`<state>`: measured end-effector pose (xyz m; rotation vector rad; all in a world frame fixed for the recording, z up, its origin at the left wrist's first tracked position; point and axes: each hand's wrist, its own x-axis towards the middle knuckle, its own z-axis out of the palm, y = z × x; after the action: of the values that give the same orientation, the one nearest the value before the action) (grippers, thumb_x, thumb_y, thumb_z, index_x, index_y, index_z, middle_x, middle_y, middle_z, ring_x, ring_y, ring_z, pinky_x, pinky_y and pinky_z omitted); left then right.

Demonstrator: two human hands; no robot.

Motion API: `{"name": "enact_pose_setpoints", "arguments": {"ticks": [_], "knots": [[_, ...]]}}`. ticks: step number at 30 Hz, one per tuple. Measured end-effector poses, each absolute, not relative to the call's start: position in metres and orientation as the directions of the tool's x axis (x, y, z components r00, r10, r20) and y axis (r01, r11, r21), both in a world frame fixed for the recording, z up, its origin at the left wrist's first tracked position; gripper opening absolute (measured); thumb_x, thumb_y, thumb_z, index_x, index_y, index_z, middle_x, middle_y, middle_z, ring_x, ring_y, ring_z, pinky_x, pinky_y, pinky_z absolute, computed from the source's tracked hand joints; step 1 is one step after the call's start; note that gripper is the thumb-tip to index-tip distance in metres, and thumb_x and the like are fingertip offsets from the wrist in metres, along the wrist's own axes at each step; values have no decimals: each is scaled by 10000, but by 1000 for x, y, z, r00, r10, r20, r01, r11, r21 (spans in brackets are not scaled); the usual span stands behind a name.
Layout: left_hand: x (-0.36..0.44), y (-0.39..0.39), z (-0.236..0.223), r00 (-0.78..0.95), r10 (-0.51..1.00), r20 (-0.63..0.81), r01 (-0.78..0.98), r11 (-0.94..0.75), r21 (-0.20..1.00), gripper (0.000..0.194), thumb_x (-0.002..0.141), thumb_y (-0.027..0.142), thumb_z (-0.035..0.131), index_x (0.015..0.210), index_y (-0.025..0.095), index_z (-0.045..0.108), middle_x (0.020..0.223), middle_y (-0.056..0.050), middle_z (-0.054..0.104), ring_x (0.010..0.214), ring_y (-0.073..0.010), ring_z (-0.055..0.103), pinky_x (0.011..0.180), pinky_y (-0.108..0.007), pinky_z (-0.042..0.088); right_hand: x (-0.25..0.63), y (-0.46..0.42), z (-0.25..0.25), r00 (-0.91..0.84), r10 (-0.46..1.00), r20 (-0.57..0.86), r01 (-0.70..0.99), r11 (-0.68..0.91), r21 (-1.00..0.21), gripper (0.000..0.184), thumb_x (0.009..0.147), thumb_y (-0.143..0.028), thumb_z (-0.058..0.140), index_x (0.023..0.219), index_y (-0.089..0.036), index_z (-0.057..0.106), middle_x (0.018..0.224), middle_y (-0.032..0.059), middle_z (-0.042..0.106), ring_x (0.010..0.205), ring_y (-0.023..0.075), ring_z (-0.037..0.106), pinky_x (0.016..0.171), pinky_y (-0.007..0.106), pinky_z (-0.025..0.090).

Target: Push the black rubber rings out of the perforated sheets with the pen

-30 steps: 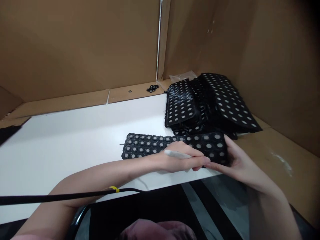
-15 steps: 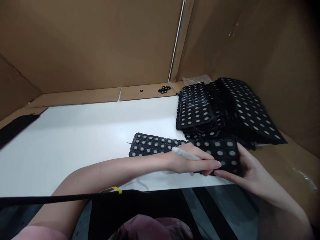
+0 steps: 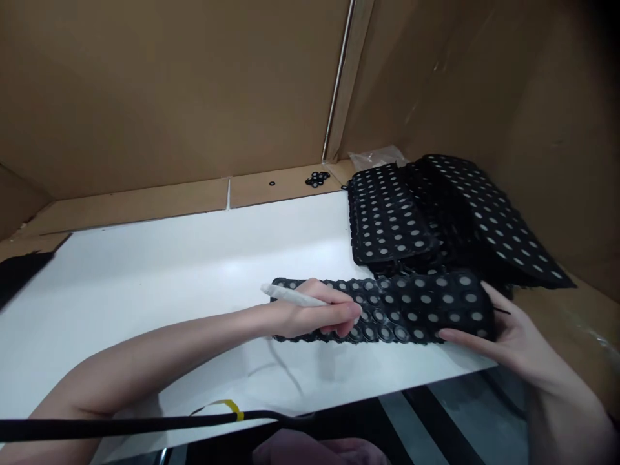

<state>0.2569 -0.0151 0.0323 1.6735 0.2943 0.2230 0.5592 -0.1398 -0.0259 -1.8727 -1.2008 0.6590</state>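
Observation:
A long black rubbery sheet (image 3: 417,318) with rows of pale round dots lies across the front of the white board. My left hand (image 3: 323,311) is closed around a white pen-shaped tool (image 3: 293,295) over the sheet's left half. Its working tip is hidden under the fingers, so I cannot tell whether it touches the sheet. At the other end, my right hand (image 3: 501,329) pinches the sheet's right edge, thumb on top and the other fingers mostly behind. Raised rings surround the dots in the sheet's middle; those near the right end look flat.
Behind the sheet, on the right, sits a pile of similar dotted black sheets (image 3: 392,216). Several small black rings (image 3: 317,179) lie on the cardboard ledge near a clear plastic bag (image 3: 378,157). Cardboard walls (image 3: 169,90) enclose the white board (image 3: 184,258). A black strap (image 3: 121,427) crosses the foreground.
My left hand has moved left along the sheet with the tool, uncovering its ringed middle. My right hand and the sheet's right end appear farther right. The view has shifted somewhat.

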Motion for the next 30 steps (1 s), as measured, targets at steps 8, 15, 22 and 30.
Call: {"name": "enact_pose_setpoints", "arguments": {"ticks": [8,15,22,30], "knots": [[239,-10,39,939,344,-21,41,-51,998,406,924,346,431,598,129,537,576,-9,496,540,-95,437,542,-232,353,560,-138,-29,415,903,112,571,-163,-805,664,444,-349,820,1077,-281,629,1094,72,672,958,304,648,765,365,580],[237,-23,38,912,407,-45,98,-110,989,403,926,338,417,587,148,524,549,-18,470,549,-122,441,541,-264,349,548,-138,-19,361,921,142,579,-102,-809,614,478,-353,813,1057,-281,624,1125,68,651,1057,322,597,895,429,520],[218,-27,26,830,558,22,109,-201,973,382,899,392,474,615,144,529,598,2,473,598,-107,435,555,-238,329,528,-140,-9,359,926,112,516,-97,-851,433,516,-409,802,868,-235,620,931,45,658,912,280,609,780,382,535],[190,-21,13,727,679,104,188,-342,921,295,896,417,469,843,152,587,791,-26,589,737,-141,535,664,-246,412,479,-142,1,274,958,88,209,30,-977,402,548,-352,828,828,-216,572,789,5,640,707,199,615,615,316,531]]}}
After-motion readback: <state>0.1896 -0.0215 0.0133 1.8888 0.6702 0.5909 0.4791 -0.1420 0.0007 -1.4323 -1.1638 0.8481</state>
